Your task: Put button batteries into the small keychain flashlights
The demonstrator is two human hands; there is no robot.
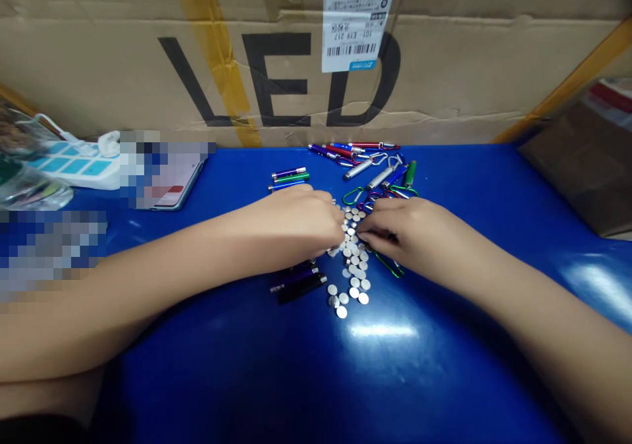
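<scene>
A phone (182, 175) lies left on the blue tabletop (237, 378). The left hand (313, 226) curls beside slim tubes (291, 178), its grip hidden. Silver discs (355, 260) lie strewn between the hands and nearer. The right hand (390, 226) bends its fingers at their edge, hold unclear.

The left forearm (197, 259) and right forearm (513, 289), both bare, slant inward. The left hand (311, 223) is curled, its tips hidden — the right hand (407, 226), near it but apart, bends its fingers (381, 218) leftward, thumb (379, 242) beneath them.
</scene>
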